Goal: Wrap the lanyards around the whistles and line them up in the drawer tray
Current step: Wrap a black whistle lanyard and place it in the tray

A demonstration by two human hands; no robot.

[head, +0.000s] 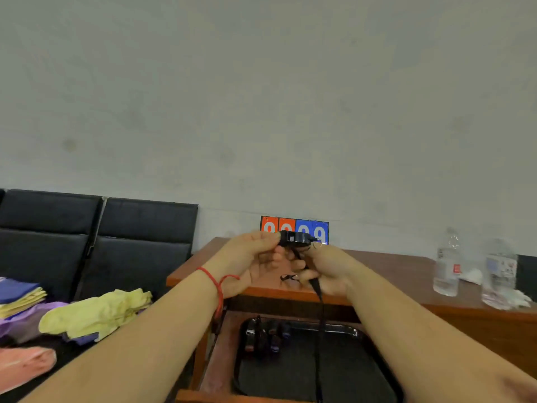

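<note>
Above the desk's front edge, my left hand (252, 260) pinches a black whistle (295, 237) by its left end. My right hand (325, 271) is close under it and grips the whistle's black lanyard (319, 321), which hangs straight down over the open drawer. A small metal ring shows at the whistle's right end. Below, a dark tray (357, 370) lies in the drawer, with several wrapped whistles (266, 335) lined up along its far left side.
A wooden desk (392, 266) carries a red and blue flip scoreboard (294, 228) by the wall and two clear water bottles (447, 266) at right. Black seats (96, 228) stand at left, with yellow, purple and pink cloths (96, 312) piled before them.
</note>
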